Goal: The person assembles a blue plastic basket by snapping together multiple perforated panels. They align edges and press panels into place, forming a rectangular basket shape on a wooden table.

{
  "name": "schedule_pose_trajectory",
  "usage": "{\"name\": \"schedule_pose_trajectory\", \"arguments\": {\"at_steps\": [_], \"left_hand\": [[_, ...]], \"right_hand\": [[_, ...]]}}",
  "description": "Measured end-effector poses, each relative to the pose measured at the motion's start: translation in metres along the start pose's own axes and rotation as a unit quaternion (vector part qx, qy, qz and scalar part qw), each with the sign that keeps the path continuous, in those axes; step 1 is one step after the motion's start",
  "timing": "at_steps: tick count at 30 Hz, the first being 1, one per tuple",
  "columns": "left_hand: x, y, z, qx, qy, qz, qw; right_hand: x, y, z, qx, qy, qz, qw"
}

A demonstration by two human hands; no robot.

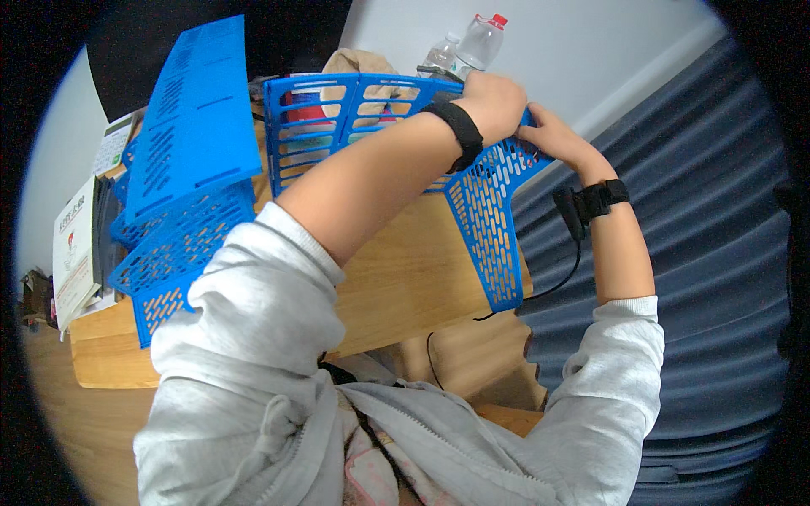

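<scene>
A blue slotted plastic rack (492,244) stands on the wooden table, with a wide back panel and a tapering side panel meeting at a corner. Up at that far corner is my left hand (492,103), closed over the top edge; its fingertips are hidden behind the wrist and the panel. Just right of it, my right hand (557,139) grips the side panel's upper edge with bent fingers, partly out of sight. Both wrists wear black straps, and the right one carries a small black device with a cable.
Another blue perforated rack (202,110) stands on the table (388,295) at left, beside books (76,244) and a calculator (112,150). Behind the panel are a beige cloth (359,62) and clear bottles (481,44). A dark blue curtain (675,253) hangs at right.
</scene>
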State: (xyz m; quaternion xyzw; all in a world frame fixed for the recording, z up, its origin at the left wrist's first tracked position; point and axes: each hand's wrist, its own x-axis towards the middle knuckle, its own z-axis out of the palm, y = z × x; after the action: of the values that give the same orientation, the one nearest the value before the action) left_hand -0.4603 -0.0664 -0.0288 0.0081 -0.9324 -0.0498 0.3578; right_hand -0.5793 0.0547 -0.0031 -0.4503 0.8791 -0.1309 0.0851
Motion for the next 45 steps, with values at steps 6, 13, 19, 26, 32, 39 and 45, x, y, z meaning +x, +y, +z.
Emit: {"name": "schedule_pose_trajectory", "arguments": {"at_steps": [6, 13, 19, 26, 32, 39, 45], "left_hand": [[0.002, -0.007, -0.021, -0.034, -0.027, -0.006, 0.999], [0.008, 0.002, -0.032, -0.058, -0.007, 0.023, 0.998], [0.016, 0.006, -0.049, -0.046, -0.029, 0.04, 0.998], [0.004, 0.012, -0.057, -0.028, -0.035, 0.083, 0.996], [-0.014, 0.017, -0.062, -0.059, -0.024, 0.072, 0.995], [-0.123, 0.031, -0.115, -0.253, 0.151, 0.19, 0.937], [-0.252, 0.013, -0.174, -0.379, -0.107, 0.023, 0.919]], "right_hand": [[-0.037, -0.025, -0.028, 0.12, -0.004, 0.021, 0.993], [-0.061, -0.009, -0.044, 0.176, 0.034, -0.058, 0.982], [-0.077, -0.01, -0.052, 0.204, 0.08, -0.191, 0.957], [-0.111, -0.036, -0.045, 0.045, 0.017, -0.265, 0.963], [-0.106, -0.037, -0.038, 0.079, -0.004, -0.211, 0.974], [-0.097, -0.039, -0.046, 0.092, -0.023, -0.214, 0.972], [-0.104, -0.056, -0.044, 0.114, -0.003, -0.245, 0.963]]}}
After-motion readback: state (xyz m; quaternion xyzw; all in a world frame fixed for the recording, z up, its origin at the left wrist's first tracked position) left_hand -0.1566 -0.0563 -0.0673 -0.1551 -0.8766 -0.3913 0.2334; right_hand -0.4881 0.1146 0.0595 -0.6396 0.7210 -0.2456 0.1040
